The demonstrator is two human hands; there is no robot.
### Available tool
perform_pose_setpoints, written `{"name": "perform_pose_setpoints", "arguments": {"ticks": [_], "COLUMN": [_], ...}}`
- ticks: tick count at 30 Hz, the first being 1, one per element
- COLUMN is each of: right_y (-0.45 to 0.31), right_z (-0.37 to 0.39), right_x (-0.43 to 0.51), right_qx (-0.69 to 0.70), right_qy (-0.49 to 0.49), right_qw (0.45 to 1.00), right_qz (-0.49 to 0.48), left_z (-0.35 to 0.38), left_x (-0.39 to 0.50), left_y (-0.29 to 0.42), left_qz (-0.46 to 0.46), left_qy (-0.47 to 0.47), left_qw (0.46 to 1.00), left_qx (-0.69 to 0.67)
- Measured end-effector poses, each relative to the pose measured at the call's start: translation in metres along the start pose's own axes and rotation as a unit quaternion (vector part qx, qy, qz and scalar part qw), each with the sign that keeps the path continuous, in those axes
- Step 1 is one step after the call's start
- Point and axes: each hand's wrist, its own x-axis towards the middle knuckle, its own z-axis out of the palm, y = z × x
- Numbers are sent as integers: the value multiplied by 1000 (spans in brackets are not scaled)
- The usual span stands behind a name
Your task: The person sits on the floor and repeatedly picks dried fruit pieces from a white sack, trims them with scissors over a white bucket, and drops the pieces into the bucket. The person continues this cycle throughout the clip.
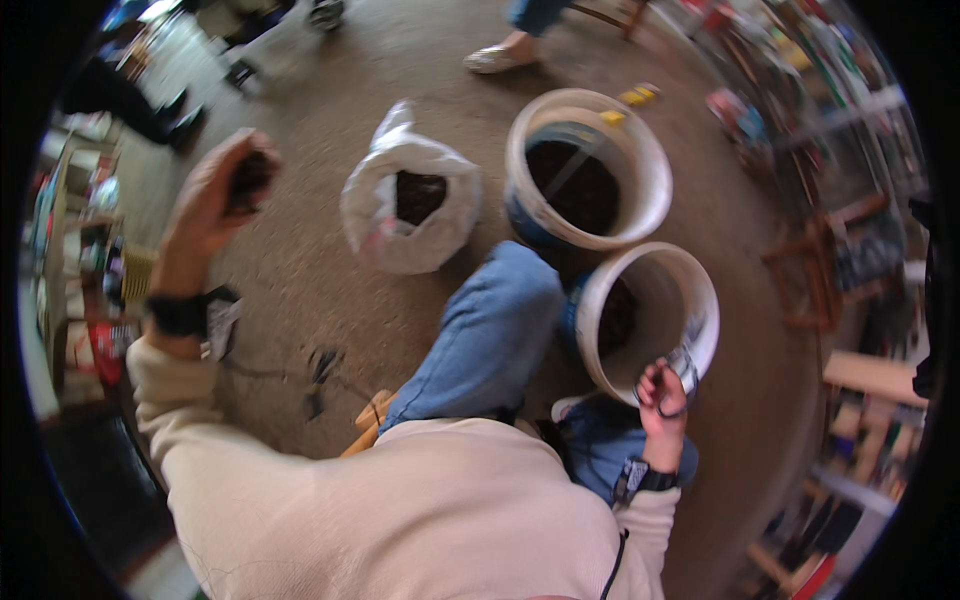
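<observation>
At the left, my left hand (217, 184) is raised above the floor, fingers curled around a clump of dark brown material (251, 180), too blurred to identify. My right hand (663, 397) has its fingers through the handles of a pair of scissors (682, 367); their blades point into the near white bucket (701, 289), whose bottom holds dark pieces (616, 319). Behind it stands a larger white bucket (654, 180) with dark brown contents (574, 187). Left of the buckets, an open white plastic sack (375, 217) shows similar dark brown contents (420, 196).
Small yellow objects (640, 94) lie beyond the far bucket. A person's foot in a light shoe (491, 58) rests at the back; another person's dark shoes (186, 124) are at upper left. A cable (262, 371) crosses the floor. Cluttered shelves (847, 120) and a wooden chair (802, 270) stand right.
</observation>
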Motion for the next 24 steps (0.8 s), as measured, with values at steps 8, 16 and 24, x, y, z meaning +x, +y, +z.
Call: {"name": "perform_pose_setpoints", "arguments": {"ticks": [8,16,24], "right_y": [-30,-42,-34], "right_z": [24,10,-29], "right_x": [-23,-11,33], "right_qx": [39,22,-74], "right_qy": [-73,11,94], "right_qw": [990,973,974], "right_qz": [-112,-230,-191], "left_z": [246,475,501], "left_x": [-17,-16,19], "left_y": [43,-137,-227], "left_qz": [62,-175,-251], "left_qy": [-276,-367,-263], "left_qw": [959,907,920], "left_qx": [13,-110,-143]}}
